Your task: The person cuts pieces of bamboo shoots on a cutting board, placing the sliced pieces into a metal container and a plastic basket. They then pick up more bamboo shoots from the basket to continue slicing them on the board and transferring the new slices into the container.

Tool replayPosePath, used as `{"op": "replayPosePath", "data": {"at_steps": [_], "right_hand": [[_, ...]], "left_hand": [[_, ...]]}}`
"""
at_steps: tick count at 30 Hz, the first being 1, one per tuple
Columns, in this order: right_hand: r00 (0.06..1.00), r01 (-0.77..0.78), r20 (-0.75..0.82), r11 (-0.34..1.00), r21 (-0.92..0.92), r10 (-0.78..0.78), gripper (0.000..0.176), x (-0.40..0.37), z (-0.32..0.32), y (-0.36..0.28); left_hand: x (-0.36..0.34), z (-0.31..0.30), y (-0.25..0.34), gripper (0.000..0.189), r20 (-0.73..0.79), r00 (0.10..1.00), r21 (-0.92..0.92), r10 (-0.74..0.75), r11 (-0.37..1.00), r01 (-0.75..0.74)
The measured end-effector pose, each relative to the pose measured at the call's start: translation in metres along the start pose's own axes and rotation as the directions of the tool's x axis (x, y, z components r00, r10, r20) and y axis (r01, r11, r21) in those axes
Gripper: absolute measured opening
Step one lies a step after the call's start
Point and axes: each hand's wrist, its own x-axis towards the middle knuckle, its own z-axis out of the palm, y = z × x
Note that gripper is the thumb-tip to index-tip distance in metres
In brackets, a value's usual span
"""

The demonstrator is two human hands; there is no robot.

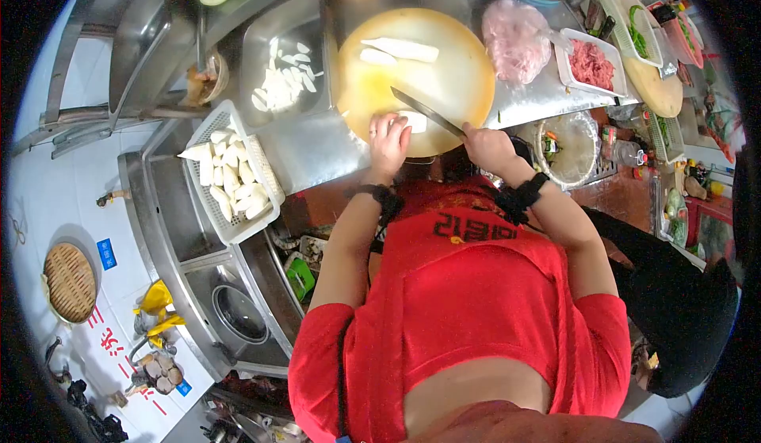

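On a round yellowish cutting board (460, 70), my left hand (388, 143) presses a short white vegetable piece (413, 122) with curled fingertips. My right hand (487, 148) is closed round the handle of a kitchen knife (428, 112). Its dark blade points up and left across the board, just beyond the piece. Farther up the board lie a long peeled white vegetable stalk (404, 49) and a shorter white piece (378, 57). Left of the board, a metal tray (305, 23) contains thin white slices (283, 86).
A white plastic basket (273, 181) of peeled white stalks stands at the sink's (178, 241) edge. Right of the board are a pink plastic bag (515, 42) and minced meat (590, 65) in a white tray. Someone in dark clothing (666, 308) is close on my right.
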Motion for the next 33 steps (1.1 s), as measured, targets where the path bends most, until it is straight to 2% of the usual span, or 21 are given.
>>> {"op": "replayPosePath", "data": {"at_steps": [6,9,12,17,21,24,27,33], "right_hand": [[0.999,-0.018,-0.036,0.999,0.043,0.02,0.021,0.005,0.019,-0.005],[1.0,-0.011,-0.017,1.0,-0.023,0.011,0.02,0.011,0.013,-0.005],[1.0,0.011,0.001,1.0,-0.006,-0.011,0.019,0.002,-0.009,-0.008],[1.0,0.0,-0.013,1.0,0.0,0.0,0.019,0.007,0.017,-0.007],[1.0,0.008,0.022,0.999,-0.035,-0.008,0.02,0.011,0.005,-0.005],[0.999,0.017,-0.03,1.0,-0.011,-0.017,0.02,0.003,-0.005,-0.011],[1.0,-0.011,-0.02,1.0,-0.014,0.011,0.021,0.014,0.026,-0.009],[1.0,0.02,-0.005,1.0,-0.02,-0.02,0.02,0.007,-0.004,-0.011]], "left_hand": [[-0.007,0.002,-0.002,0.024,0.032,0.999,-0.009,-0.032,0.999,0.032],[-0.006,0.001,-0.002,0.022,0.044,0.998,-0.017,-0.046,0.999,0.046],[-0.004,0.003,-0.005,0.022,0.022,0.999,-0.051,-0.045,0.998,0.046],[-0.004,0.003,-0.005,0.021,0.006,1.0,-0.02,-0.005,1.0,0.005],[-0.003,0.002,-0.004,0.021,0.012,1.0,-0.039,-0.022,0.999,0.022],[-0.006,0.004,-0.005,0.021,0.001,1.0,-0.034,-0.027,0.999,0.027],[-0.006,0.003,-0.003,0.021,-0.005,1.0,-0.054,0.002,0.999,-0.002],[-0.006,0.005,-0.007,0.016,0.005,1.0,-0.031,-0.011,0.999,0.011]]}}
